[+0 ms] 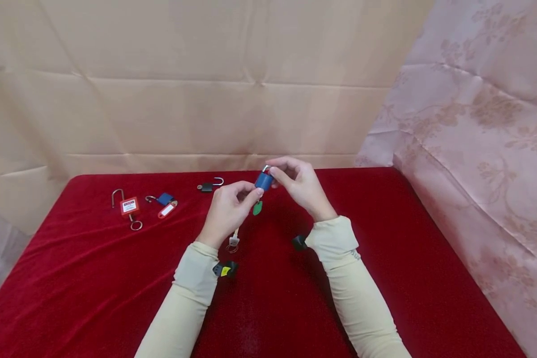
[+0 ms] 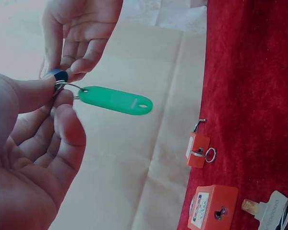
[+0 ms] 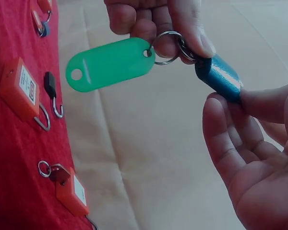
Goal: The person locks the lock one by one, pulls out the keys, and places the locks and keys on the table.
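Observation:
A small blue padlock (image 1: 263, 181) is held between both hands above the red cloth. My left hand (image 1: 228, 209) pinches the key at the padlock's bottom end between thumb and fingers, the key itself mostly covered by them. From the key's ring hangs a green tag (image 2: 115, 100), seen also beside my left fingers in the right wrist view. With thumb and fingertips, my right hand (image 1: 300, 184) grips the padlock at its shackle end. The silver shackle (image 1: 266, 168) shows beside those fingertips in the head view.
On the red table (image 1: 94, 268) at the left lie a red padlock (image 1: 129, 205) with its shackle swung out, another blue padlock (image 1: 164, 199) with a red tag (image 1: 166, 211), and an open black padlock (image 1: 207, 187). A ringed key (image 1: 233, 241) lies near my left wrist.

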`<state>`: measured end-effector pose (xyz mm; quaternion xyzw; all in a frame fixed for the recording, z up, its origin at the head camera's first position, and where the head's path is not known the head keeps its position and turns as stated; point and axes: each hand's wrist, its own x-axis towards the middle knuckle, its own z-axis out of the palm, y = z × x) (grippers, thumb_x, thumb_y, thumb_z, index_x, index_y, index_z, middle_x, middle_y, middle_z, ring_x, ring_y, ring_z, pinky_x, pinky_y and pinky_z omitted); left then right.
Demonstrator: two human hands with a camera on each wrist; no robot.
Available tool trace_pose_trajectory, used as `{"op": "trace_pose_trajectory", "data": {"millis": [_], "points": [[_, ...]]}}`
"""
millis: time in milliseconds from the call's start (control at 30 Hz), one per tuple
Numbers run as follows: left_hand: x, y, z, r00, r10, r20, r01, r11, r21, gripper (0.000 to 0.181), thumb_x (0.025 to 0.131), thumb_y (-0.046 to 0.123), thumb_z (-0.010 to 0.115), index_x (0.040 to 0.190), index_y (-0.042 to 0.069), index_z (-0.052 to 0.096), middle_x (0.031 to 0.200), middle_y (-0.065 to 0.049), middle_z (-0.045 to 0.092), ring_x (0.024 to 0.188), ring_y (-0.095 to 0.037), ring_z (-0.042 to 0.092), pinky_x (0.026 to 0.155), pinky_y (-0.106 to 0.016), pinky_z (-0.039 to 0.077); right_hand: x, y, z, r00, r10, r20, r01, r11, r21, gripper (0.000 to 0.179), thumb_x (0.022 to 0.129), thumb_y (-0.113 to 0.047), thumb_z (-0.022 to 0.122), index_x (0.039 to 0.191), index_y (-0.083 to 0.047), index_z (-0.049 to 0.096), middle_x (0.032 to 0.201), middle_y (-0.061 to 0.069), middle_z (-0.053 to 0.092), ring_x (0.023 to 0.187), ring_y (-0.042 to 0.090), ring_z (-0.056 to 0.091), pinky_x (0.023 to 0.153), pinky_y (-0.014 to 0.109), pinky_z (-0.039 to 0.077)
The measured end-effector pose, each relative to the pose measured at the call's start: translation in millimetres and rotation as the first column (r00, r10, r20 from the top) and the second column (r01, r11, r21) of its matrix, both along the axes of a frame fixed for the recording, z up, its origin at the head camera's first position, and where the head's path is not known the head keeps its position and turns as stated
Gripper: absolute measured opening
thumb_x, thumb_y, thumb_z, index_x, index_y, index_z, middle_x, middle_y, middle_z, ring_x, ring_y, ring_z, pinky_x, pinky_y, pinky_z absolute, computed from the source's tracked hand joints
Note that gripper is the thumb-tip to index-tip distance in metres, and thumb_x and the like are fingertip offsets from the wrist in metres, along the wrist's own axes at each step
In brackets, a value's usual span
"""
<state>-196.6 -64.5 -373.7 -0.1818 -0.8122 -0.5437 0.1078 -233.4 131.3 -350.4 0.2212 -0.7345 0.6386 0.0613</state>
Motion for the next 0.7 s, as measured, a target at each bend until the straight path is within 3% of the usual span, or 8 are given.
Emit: {"op": "trace_pose_trajectory", "data": {"millis": [167, 333, 567, 700], "points": [[1.1, -1.2, 2.3, 1.000, 0.022, -0.004, -0.022, 0.999, 0.041, 0.017, 0.096, 0.022, 0.073, 0.104, 0.006, 0.075, 0.086, -0.002, 0.072, 0.073, -0.019, 0.063, 0.069, -0.034, 0.056, 1.5, -1.0, 1.4, 1.000, 0.005, 0.017, -0.005, 1.000, -0.023, 0.032, 0.098, -0.008, 0.067, 0.128, 0.003, 0.065, 0.108, 0.016, 0.072, 0.081, 0.023, 0.070, 0.079, 0.037, 0.059], [1.8, -2.4, 3.2, 0.998, 0.061, -0.004, -0.061, 0.996, 0.072, 0.019, 0.095, 0.022, 0.074, 0.107, 0.007, 0.075, 0.087, -0.002, 0.072, 0.074, -0.020, 0.063, 0.069, -0.033, 0.056, 2.4, -2.6, -0.5, 0.996, 0.004, 0.090, -0.003, 1.000, -0.007, 0.035, 0.099, -0.011, 0.067, 0.130, 0.004, 0.064, 0.116, 0.016, 0.071, 0.090, 0.026, 0.071, 0.087, 0.039, 0.057], [1.6, -2.0, 3.2, 0.996, 0.085, -0.009, -0.083, 0.992, 0.097, 0.019, 0.095, 0.021, 0.073, 0.106, 0.006, 0.076, 0.086, -0.003, 0.073, 0.075, -0.019, 0.063, 0.068, -0.030, 0.056, -0.3, -7.2, -5.9, 0.993, -0.016, 0.119, 0.006, 0.997, 0.082, 0.028, 0.098, -0.019, 0.069, 0.118, 0.000, 0.071, 0.095, 0.014, 0.072, 0.083, 0.024, 0.067, 0.087, 0.044, 0.054], [0.7, -1.3, 2.7, 0.997, 0.078, -0.002, -0.077, 0.992, 0.104, 0.018, 0.095, 0.019, 0.073, 0.107, 0.006, 0.075, 0.088, -0.003, 0.073, 0.077, -0.019, 0.064, 0.070, -0.032, 0.057, -2.0, -8.8, -7.8, 0.993, -0.005, 0.121, -0.008, 0.994, 0.108, 0.026, 0.098, -0.023, 0.069, 0.112, -0.002, 0.073, 0.089, 0.012, 0.070, 0.082, 0.025, 0.065, 0.080, 0.035, 0.053]]}}
